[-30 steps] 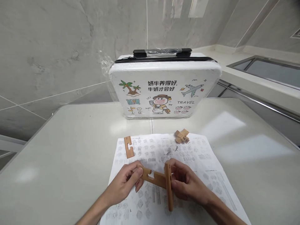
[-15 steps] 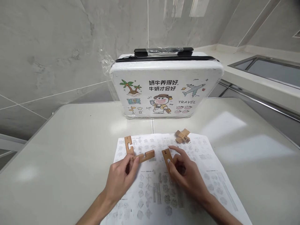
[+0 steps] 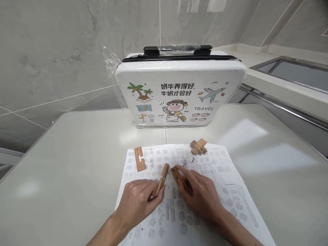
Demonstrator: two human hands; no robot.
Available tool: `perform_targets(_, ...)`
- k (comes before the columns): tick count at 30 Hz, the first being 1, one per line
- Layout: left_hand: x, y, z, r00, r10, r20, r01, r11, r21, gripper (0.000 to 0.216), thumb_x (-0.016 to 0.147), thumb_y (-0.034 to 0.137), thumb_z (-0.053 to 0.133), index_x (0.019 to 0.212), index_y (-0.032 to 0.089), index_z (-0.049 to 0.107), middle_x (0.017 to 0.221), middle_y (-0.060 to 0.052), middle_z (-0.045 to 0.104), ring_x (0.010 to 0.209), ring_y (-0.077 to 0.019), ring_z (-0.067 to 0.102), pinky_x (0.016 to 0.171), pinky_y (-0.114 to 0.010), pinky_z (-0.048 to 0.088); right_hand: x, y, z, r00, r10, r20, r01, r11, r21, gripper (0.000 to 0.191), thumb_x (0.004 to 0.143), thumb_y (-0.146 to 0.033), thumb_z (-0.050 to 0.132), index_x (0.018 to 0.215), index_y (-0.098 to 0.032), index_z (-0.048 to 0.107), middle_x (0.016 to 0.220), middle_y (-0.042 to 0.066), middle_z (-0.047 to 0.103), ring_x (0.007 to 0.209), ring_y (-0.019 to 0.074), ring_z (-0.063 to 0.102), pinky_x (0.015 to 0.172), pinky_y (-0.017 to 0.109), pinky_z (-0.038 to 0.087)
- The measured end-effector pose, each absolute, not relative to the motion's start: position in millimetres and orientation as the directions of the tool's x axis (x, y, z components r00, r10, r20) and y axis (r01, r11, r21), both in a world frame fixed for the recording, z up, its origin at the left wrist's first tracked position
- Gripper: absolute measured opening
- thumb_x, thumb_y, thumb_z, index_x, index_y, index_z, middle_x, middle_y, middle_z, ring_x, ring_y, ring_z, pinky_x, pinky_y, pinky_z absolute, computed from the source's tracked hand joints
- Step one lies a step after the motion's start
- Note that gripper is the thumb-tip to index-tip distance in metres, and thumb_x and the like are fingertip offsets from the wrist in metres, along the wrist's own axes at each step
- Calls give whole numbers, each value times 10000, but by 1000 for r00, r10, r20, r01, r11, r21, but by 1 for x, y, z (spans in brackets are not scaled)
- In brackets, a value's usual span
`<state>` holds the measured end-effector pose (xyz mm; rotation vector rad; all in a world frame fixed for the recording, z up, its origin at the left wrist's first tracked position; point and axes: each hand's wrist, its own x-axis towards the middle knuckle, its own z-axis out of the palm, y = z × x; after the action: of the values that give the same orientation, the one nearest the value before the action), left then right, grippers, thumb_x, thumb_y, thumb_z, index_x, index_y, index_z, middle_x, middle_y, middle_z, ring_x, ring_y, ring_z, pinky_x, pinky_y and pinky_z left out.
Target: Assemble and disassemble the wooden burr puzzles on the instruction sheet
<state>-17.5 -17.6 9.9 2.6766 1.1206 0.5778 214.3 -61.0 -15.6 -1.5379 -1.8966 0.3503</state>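
My left hand (image 3: 143, 198) is closed on a notched wooden puzzle piece (image 3: 165, 169), its free end tilted up and away from me. Close by on the right, my right hand (image 3: 198, 189) pinches another wooden puzzle piece marked 2 (image 3: 174, 171). The two pieces are near each other, with a narrow gap between their far ends. A flat wooden piece marked 1 (image 3: 138, 164), with a cut-out in its side, lies on the printed sheet beyond my left hand. Interlocked wooden pieces (image 3: 199, 146), one marked 3, sit at the sheet's far right edge.
The large paper sheet (image 3: 246, 212) with printed puzzle diagrams lies under my hands on a glossy pale table (image 3: 77, 164). A white plastic-wrapped travel case (image 3: 176, 75) stands behind it against the grey wall. A counter (image 3: 289, 82) is at the right.
My left hand has moved right, away from the piece marked 1, and turned its piece more upright. My right hand has shifted slightly left with the piece marked 2, bringing both pieces closer.
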Motion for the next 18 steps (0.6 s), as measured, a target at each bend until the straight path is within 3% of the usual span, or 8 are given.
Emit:
perform_targets(8, -22, -13, 6, 561, 771, 302, 740, -631, 235, 440, 993, 373, 664, 649, 203, 449, 503, 47, 490, 438, -100, 406, 491, -264, 248, 214, -61, -16, -9, 928, 372, 823, 218, -524, 293, 1027, -232, 557, 1294, -164, 657, 789, 54, 740, 637, 192, 667, 589, 305, 442)
perform_targets(13, -22, -11, 8, 586, 757, 288, 737, -646, 198, 489, 976, 499, 694, 664, 206, 459, 511, 43, 492, 439, -107, 435, 487, -267, 252, 214, -60, -12, -52, 928, 368, 808, 256, -531, 260, 1032, -222, 566, 1277, -174, 640, 737, 20, 694, 638, 187, 664, 592, 299, 444)
perform_targets(18, -20, -13, 12, 645, 696, 314, 656, -716, 239, 456, 962, 449, 708, 689, 215, 427, 538, 59, 473, 454, -104, 412, 480, -268, 292, 212, -61, -11, -158, 907, 389, 729, 373, -574, 285, 1040, -188, 557, 1323, -197, 588, 867, 41, 726, 727, 201, 691, 633, 315, 519)
